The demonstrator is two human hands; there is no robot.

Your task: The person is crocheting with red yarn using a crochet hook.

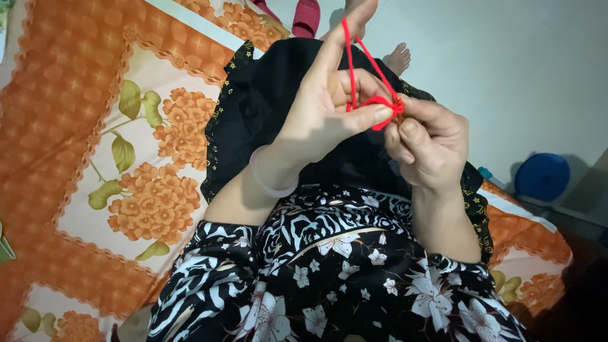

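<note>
Home bedroom, orange floral bedsheet (95, 126), red slipper (306, 18) on floor

Single view, from a camera on my head, facing steeply down and slightly forward over my lap. It sits close to my left hand (323, 107) and right hand (430, 142), raised mid-frame. Bedspread (95, 158) borders left, floor (506, 63) upper right.

Two hands (323, 107) (430, 142); one red yarn (364, 60); one bracelet (269, 183); two slippers (306, 18); one blue disc (541, 176)
</note>
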